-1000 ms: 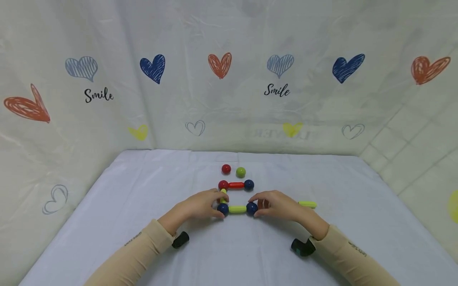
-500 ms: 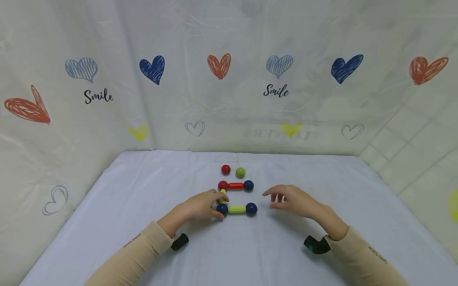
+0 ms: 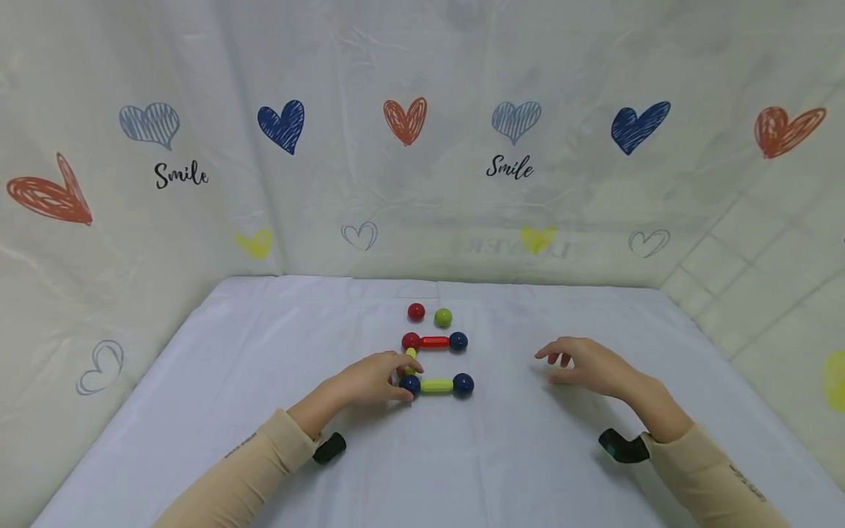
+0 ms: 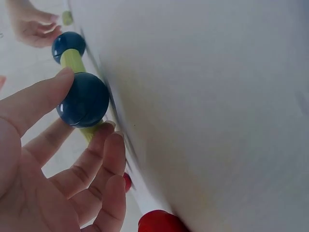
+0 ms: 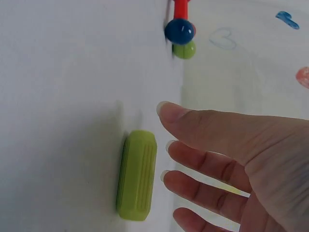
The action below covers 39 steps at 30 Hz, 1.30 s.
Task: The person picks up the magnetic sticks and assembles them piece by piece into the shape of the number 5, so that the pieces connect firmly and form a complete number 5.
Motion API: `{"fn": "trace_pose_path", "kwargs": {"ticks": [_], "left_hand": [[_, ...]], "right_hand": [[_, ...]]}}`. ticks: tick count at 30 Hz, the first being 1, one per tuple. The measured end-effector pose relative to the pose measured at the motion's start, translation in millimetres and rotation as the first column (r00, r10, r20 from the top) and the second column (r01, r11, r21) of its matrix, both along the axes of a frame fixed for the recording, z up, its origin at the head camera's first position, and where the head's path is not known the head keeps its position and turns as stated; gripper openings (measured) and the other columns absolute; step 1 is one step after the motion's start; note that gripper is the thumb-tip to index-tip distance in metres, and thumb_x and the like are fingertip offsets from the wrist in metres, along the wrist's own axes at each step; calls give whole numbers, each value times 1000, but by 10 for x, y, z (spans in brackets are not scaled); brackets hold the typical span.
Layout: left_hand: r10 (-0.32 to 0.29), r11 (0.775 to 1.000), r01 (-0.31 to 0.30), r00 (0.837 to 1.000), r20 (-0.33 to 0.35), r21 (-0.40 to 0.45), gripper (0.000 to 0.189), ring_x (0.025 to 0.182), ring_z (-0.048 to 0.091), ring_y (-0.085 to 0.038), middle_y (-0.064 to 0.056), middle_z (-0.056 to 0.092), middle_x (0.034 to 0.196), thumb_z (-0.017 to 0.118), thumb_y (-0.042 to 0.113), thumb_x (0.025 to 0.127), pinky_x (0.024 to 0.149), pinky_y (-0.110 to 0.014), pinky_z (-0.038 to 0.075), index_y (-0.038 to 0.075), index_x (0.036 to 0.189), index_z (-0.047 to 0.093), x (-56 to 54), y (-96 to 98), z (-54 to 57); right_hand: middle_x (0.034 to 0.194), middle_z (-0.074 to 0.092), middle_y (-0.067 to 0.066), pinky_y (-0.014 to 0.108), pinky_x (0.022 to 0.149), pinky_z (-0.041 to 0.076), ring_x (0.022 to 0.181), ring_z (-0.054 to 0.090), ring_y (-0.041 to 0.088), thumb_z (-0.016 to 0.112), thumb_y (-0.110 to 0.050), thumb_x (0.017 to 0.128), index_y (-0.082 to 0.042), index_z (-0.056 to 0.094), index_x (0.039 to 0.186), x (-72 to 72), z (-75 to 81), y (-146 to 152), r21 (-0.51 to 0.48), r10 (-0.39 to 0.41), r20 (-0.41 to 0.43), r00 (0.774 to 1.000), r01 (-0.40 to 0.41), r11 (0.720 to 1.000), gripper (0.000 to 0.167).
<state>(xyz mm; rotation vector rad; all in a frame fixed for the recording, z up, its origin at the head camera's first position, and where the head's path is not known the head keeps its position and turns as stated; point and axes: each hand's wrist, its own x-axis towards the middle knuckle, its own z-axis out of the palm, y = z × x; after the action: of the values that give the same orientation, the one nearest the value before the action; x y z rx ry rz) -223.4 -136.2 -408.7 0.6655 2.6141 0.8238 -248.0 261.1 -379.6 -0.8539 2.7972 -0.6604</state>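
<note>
My left hand (image 3: 372,380) pinches a dark blue ball (image 4: 84,100) at a corner of a ball-and-rod shape. From that ball a yellow-green rod (image 3: 437,386) runs right to a second blue ball (image 3: 463,385). Another yellow-green rod (image 3: 411,353), partly behind the fingers, leads back to a red ball (image 3: 411,341). A red rod (image 3: 434,342) joins it to a third blue ball (image 3: 458,341). My right hand (image 3: 587,365) hovers with loosely bent fingers, holding nothing. Close to its fingertips a loose yellow-green rod (image 5: 136,176) lies on the cloth; the head view hides it behind that hand.
Behind the shape lie a loose red ball (image 3: 416,312) and a green ball (image 3: 443,317). A white cloth (image 3: 317,315) covers the table, and a curtain printed with hearts (image 3: 422,198) hangs at its back edge. Each wrist carries a dark camera (image 3: 330,447).
My right hand has let go of the near right blue ball and moved right, over the loose yellow-green rod. The left hand stays at its corner ball, and the shape has not moved.
</note>
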Motion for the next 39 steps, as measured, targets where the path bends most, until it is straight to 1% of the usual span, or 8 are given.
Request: {"fn": "trace_pose_path", "kwargs": {"ticks": [6, 9, 13, 17, 20, 25, 32, 39], "left_hand": [[4, 1000, -4, 1000, 4, -8, 42, 92, 57, -16, 0, 62, 105, 80, 21, 91, 82, -35, 52, 18, 131, 66, 6, 4, -15], [2, 1000, -2, 1000, -3, -17, 42, 91, 57, -16, 1, 62, 105, 80, 21, 91, 81, -34, 52, 18, 131, 66, 15, 8, -19], [5, 1000, -5, 1000, -4, -16, 41, 89, 58, -16, 1, 64, 105, 80, 20, 91, 81, -34, 52, 19, 130, 66, 22, 10, -19], [14, 1000, -14, 1000, -2, -16, 37, 89, 58, -16, 1, 66, 106, 80, 20, 91, 81, -35, 52, 20, 126, 67, 31, 15, -10], [15, 1000, -15, 1000, -7, -20, 35, 90, 58, -16, 1, 66, 105, 80, 21, 91, 81, -36, 52, 20, 124, 68, 35, 21, -8], [21, 1000, -21, 1000, -13, -23, 33, 93, 59, -17, 1, 66, 105, 80, 20, 91, 84, -37, 53, 21, 122, 69, 32, 32, -10], [28, 999, -28, 1000, -4, -20, 31, 95, 59, -17, 1, 67, 106, 80, 20, 91, 86, -39, 53, 22, 120, 70, 37, 41, -7], [31, 999, -31, 1000, -5, -8, 30, 96, 60, -17, 0, 68, 106, 80, 19, 91, 87, -41, 53, 21, 120, 70, 38, 38, 3]], "right_hand": [[100, 65, -3, 35, 75, 49, 92, 58, 18, 83, -20, 86, -7, 73, 119, -2, -37, 102, 26, -42, -1, 999, 42, 999, 37], [101, 67, -3, 35, 75, 49, 92, 59, 19, 85, -17, 84, -7, 74, 116, -9, -66, 149, 33, -51, 6, 999, 51, 998, 35], [97, 67, -2, 33, 72, 50, 88, 60, 19, 84, -10, 83, -5, 76, 110, -26, -104, 202, 14, -38, 14, 999, 38, 999, 28], [94, 68, -2, 31, 69, 49, 84, 60, 18, 84, -6, 82, -5, 76, 105, -30, -121, 228, -1, -24, 3, 1000, 24, 1000, 24], [96, 69, -4, 30, 70, 49, 85, 60, 16, 83, -7, 83, -7, 77, 105, -28, -129, 226, 11, -32, 3, 999, 32, 999, 23], [99, 69, -3, 33, 72, 50, 88, 60, 17, 82, -6, 84, -6, 76, 108, -34, -149, 212, 34, -29, 17, 999, 28, 999, 24], [99, 69, -5, 32, 73, 50, 88, 59, 16, 81, -6, 85, -6, 76, 109, -24, -125, 175, 36, -25, -2, 1000, 25, 999, 24], [98, 69, -9, 29, 73, 51, 87, 59, 12, 81, -5, 85, -8, 76, 110, 19, -29, 71, -32, 33, -75, 997, -36, 999, 25]]}}
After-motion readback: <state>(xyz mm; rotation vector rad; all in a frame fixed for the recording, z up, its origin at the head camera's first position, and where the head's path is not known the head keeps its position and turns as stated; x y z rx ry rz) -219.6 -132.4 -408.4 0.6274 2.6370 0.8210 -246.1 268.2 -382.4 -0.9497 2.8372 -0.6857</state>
